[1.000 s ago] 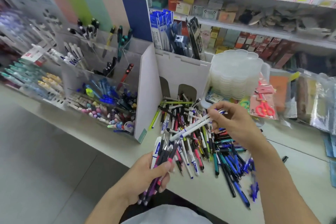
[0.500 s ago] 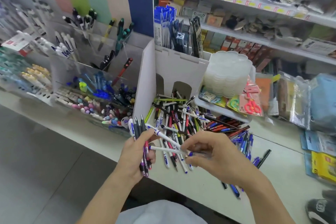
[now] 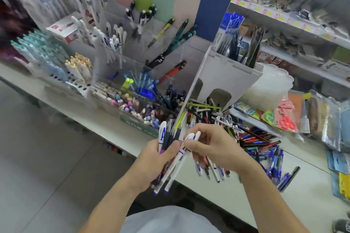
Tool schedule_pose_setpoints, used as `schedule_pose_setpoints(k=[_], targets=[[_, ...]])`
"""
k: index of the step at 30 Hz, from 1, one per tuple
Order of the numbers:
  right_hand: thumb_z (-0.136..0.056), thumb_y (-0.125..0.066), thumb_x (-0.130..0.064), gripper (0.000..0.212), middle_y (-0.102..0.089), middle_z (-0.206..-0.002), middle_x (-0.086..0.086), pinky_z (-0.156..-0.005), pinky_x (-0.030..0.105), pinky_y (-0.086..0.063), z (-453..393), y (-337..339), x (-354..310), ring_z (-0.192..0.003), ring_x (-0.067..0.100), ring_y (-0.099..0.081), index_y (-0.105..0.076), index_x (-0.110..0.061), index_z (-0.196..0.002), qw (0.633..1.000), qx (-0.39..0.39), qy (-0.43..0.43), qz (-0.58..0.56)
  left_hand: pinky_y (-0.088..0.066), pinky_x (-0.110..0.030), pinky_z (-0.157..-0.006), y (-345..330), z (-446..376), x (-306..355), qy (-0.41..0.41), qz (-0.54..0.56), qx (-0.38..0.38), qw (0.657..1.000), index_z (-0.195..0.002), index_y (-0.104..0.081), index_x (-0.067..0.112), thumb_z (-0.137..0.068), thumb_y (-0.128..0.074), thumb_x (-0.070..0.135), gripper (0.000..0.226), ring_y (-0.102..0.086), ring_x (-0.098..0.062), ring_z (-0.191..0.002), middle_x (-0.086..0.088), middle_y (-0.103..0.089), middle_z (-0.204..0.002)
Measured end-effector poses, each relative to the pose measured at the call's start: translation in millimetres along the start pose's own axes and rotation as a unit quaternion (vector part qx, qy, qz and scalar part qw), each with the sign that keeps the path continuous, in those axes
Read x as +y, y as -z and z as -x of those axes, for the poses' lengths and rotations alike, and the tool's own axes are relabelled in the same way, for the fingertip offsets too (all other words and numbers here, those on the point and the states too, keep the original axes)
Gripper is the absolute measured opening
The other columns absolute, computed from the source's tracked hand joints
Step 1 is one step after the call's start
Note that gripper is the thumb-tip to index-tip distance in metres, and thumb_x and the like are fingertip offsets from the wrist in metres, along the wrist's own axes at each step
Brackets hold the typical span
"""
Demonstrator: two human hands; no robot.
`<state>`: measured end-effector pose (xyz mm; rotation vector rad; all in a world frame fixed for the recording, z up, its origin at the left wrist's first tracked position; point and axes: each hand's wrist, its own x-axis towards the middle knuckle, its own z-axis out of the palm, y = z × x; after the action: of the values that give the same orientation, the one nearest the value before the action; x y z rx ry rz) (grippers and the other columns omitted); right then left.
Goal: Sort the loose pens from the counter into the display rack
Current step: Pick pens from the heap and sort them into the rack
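Observation:
My left hand (image 3: 154, 161) grips an upright bundle of pens (image 3: 166, 138) just in front of the counter edge. My right hand (image 3: 214, 147) pinches two white pens (image 3: 181, 159) by their upper ends and holds them against that bundle, tips pointing down. Behind my hands a pile of loose pens (image 3: 251, 143) in blue, red, black and white lies spread on the white counter (image 3: 303, 191). The clear tiered display rack (image 3: 136, 66) stands at the left, its compartments holding sorted pens.
A white cardboard divider box (image 3: 225, 75) stands between the rack and the pile. A stack of clear plastic trays (image 3: 269, 87) and packaged scissors (image 3: 286, 119) lie at the right. Stocked shelves (image 3: 295, 24) fill the back. Grey floor lies left.
My right hand has carried the two white pens from above the pile down and left to the bundle in my left hand. My left hand raised the bundle upright. The camera swung right.

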<state>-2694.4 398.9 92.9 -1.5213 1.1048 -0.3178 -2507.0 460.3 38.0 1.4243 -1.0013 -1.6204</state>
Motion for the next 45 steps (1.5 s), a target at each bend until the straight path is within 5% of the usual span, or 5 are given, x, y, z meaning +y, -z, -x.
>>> schedule_pose_setpoints(k=[6, 15, 23, 32, 45], targets=[[-0.1, -0.063, -0.018, 0.017, -0.068, -0.07, 0.015, -0.06, 0.034, -0.054, -25, -19, -30, -0.057, 0.031, -0.063, -0.06, -0.001, -0.102, 0.999, -0.014, -0.032, -0.026, -0.043, -0.03, -0.055, 58, 10, -11, 0.023, 0.068, -0.047, 0.996, -0.105, -0.066, 0.018, -0.104, -0.054, 0.024, 0.013, -0.051, -0.019, -0.057, -0.003, -0.06, -0.063], [-0.095, -0.071, -0.026, 0.01, -0.075, -0.073, 0.007, -0.064, 0.051, -0.061, -82, -88, -84, -0.058, 0.028, -0.072, -0.066, -0.019, -0.102, 0.992, 0.0, -0.01, 0.124, -0.042, -0.03, -0.049, 116, 19, -1, 0.025, 0.208, -0.15, 0.966, -0.097, -0.065, 0.024, -0.1, -0.036, 0.053, 0.041, -0.045, -0.022, -0.052, -0.014, -0.053, -0.083], [-0.094, -0.071, -0.032, 0.011, -0.075, -0.072, 0.004, -0.05, 0.03, -0.053, -102, -117, -96, -0.052, 0.023, -0.069, -0.069, -0.026, -0.103, 0.992, 0.032, -0.011, 0.124, -0.048, -0.029, -0.062, 160, 12, 7, -0.006, 0.078, -0.173, 0.982, -0.128, -0.057, 0.03, -0.101, -0.039, 0.05, 0.038, -0.051, -0.015, -0.064, -0.004, -0.057, -0.082], [-0.099, -0.065, -0.021, 0.01, -0.069, -0.064, -0.002, -0.052, 0.025, -0.051, -106, -98, -102, -0.052, 0.02, -0.063, -0.069, -0.013, -0.103, 0.999, 0.033, 0.021, 0.024, -0.046, -0.025, -0.053, 176, -1, 19, 0.049, 0.181, -0.255, 0.949, -0.109, -0.064, 0.019, -0.094, -0.06, 0.044, 0.029, -0.045, -0.019, -0.063, -0.007, -0.052, -0.085], [-0.096, -0.059, -0.031, 0.016, -0.062, -0.061, 0.004, -0.055, 0.033, -0.044, -148, -28, -103, -0.05, 0.021, -0.05, -0.066, -0.017, -0.098, 0.968, 0.198, 0.127, -0.084, -0.03, -0.017, -0.029, 179, -42, 53, 0.052, 0.334, -0.038, 0.94, -0.084, -0.051, 0.008, -0.086, -0.072, 0.042, 0.041, -0.031, -0.008, -0.032, -0.002, -0.036, -0.051]])
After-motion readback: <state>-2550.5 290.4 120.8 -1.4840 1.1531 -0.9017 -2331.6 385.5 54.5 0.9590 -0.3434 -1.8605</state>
